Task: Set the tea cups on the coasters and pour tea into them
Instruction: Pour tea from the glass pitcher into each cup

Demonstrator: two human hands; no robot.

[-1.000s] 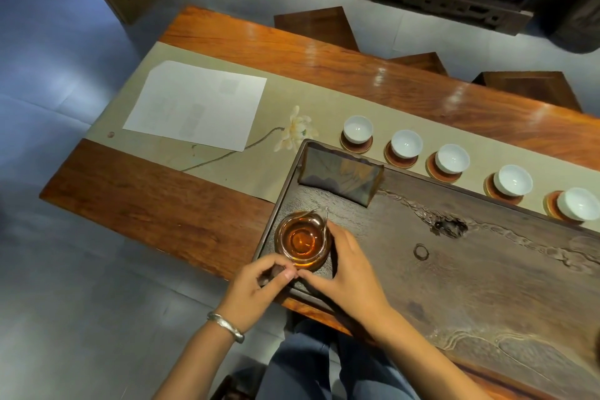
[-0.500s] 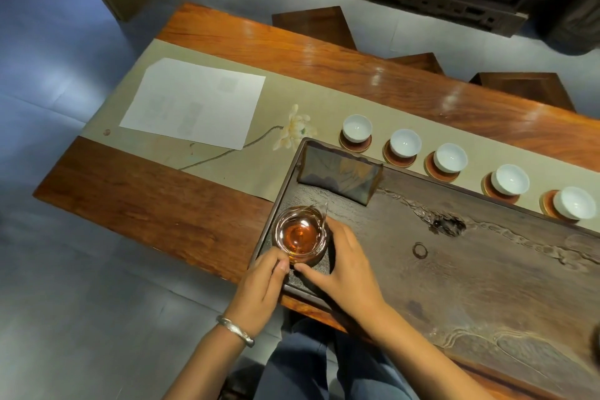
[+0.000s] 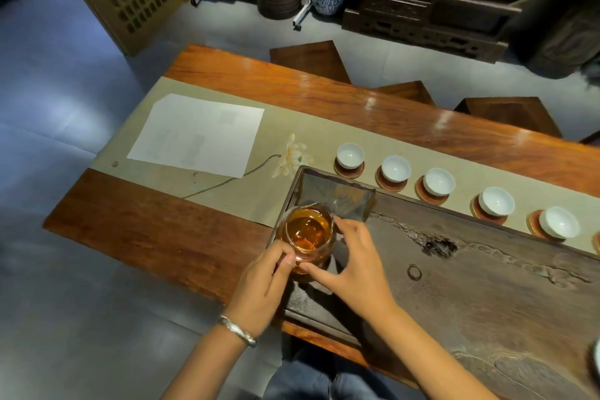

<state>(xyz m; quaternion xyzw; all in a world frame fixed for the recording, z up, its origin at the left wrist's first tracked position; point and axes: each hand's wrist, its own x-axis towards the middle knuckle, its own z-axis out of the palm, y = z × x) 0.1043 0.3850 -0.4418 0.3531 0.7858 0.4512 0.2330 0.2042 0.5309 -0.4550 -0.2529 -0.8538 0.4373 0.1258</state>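
A glass pitcher of amber tea is at the left end of the dark tea tray. My left hand grips its near left side and my right hand wraps its right side. Several white tea cups stand empty on round brown coasters in a row behind the tray, from the leftmost cup to one at the right. A coaster shows under the second cup.
A dark folded cloth lies on the tray behind the pitcher. A white paper sheet rests on the beige runner with a painted flower. Wooden stools stand beyond the table. A small ring lies on the tray.
Both hands have closed around the pitcher and it looks raised slightly off the tray. The camera view has tilted upward, showing more of the room.
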